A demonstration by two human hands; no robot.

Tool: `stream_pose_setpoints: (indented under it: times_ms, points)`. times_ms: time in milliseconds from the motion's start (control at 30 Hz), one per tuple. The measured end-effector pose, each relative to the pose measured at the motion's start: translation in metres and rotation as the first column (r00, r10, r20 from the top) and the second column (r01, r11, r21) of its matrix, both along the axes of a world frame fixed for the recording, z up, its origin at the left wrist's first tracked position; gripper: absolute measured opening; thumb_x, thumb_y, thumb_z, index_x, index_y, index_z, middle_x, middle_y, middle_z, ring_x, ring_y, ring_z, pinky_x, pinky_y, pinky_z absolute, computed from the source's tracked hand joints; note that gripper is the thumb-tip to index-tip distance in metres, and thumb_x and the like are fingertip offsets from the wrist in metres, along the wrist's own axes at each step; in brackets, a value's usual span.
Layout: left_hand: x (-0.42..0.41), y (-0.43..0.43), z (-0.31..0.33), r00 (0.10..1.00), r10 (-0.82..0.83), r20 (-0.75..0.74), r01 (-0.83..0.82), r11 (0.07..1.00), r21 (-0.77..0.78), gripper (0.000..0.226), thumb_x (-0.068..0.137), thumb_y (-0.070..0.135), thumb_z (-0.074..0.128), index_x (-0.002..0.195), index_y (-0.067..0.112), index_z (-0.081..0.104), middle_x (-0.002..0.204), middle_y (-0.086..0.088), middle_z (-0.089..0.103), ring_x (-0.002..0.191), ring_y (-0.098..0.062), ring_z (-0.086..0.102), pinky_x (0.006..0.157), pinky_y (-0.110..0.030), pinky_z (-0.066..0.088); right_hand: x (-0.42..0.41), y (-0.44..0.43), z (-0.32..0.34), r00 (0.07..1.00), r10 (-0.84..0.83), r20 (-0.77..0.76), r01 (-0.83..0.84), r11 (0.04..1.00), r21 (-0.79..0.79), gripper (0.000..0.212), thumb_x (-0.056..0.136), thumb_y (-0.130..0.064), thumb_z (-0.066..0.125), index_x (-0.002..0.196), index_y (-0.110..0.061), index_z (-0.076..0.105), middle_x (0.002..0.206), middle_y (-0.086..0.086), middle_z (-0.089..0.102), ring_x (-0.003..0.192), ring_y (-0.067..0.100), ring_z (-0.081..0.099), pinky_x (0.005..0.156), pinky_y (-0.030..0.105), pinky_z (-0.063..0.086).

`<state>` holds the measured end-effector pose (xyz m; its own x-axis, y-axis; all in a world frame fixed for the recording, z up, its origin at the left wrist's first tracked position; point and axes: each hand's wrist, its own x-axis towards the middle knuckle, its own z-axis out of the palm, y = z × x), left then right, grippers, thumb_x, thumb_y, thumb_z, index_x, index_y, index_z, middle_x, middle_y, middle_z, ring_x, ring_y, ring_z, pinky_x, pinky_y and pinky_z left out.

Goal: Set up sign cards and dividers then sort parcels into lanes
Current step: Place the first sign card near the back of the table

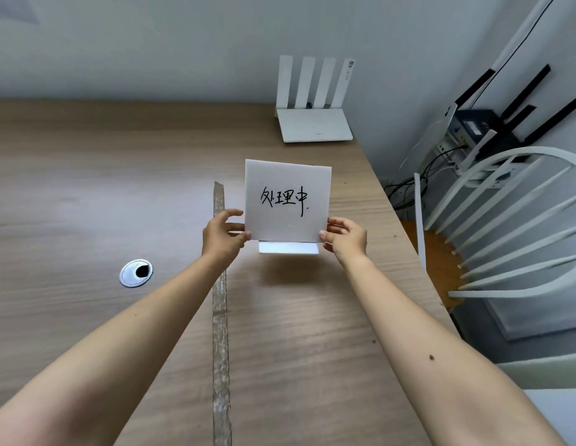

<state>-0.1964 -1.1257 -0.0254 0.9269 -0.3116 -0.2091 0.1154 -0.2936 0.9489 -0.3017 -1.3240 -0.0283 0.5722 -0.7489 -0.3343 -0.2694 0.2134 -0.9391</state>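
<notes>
The step in hand looks like the setting-up of a sign card: both hands hold a white sign card [288, 201] upright, its handwritten black characters facing the person. The left hand [220, 236] pinches the card's lower left corner between thumb and fingers, and the right hand [346, 239] pinches the lower right corner in the same way. A folded flap [288, 248] juts toward the person under the card's bottom edge. A soft shadow lies on the surface [87, 188] below it, so the card seems to be lifted slightly, though I cannot tell for sure whether it touches. The card sits just to the right of a long strip of tape [220, 317], which runs away from the person and probably serves as a lane divider. No parcels are in view, so the sorting has probably not begun. The next move calls for lowering the card so that the flap lies flat, keeping it square to the strip, then releasing both corners gently so it does not tip.
</notes>
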Motion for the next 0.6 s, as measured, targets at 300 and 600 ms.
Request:
stream_pose_setpoints:
  times_ms: [300,600]
  points:
    - [0.051,-0.045,-0.027,0.998,0.065,-0.025,-0.066,0.997,-0.047,0.027,0.079,-0.010,0.067,0.098,0.006,0.058,0.092,-0.016,0.067,0.070,-0.020,0.063,0.064,-0.025,0.053,0.063,-0.047,-0.027,0.998,-0.016,0.063,0.012,0.998,0.056,0.034,0.082,0.013,0.063,0.112,-0.002,0.063,0.089,0.005,0.064,0.073,0.009,0.060,0.058,0.020,0.050]
    - [0.102,-0.086,-0.042,0.995,0.080,0.060,-0.079,0.997,-0.026,0.024,0.080,-0.007,0.067,0.096,0.008,0.059,0.093,-0.014,0.068,0.077,-0.021,0.064,0.065,-0.022,0.052,0.117,-0.089,-0.035,0.990,-0.003,0.138,-0.002,0.999,0.040,0.034,0.083,0.014,0.062,0.114,0.000,0.061,0.082,0.000,0.062,0.072,0.008,0.059,0.059,0.017,0.050]
